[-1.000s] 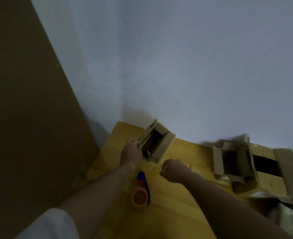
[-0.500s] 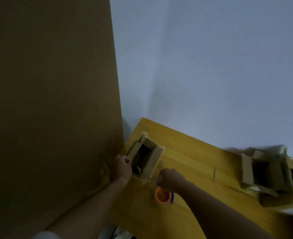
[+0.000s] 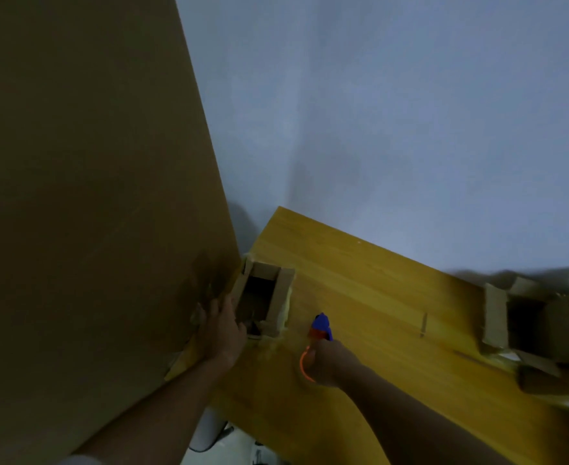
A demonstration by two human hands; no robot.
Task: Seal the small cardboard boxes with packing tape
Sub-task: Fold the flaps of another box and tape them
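A small cardboard box [image 3: 278, 298] with its flaps open stands at the left edge of the yellow wooden table [image 3: 370, 283]. My left hand [image 3: 221, 325] grips the box's near left flap. My right hand [image 3: 330, 362] is closed around the tape dispenser [image 3: 320, 327], an orange roll with a blue head that points away from me, just right of the box. Clear tape scraps cling to the box's right side.
A large brown board [image 3: 85, 196] leans along the table's left side, close to the box. More open cardboard boxes [image 3: 527, 317] crowd the table's right end. A white wall rises behind. A thin sliver [image 3: 423, 325] lies on the table between.
My right hand has dropped onto the tape dispenser and closed on it. The left hand has kept its hold on the box flap. The head has turned left and the view shifted.
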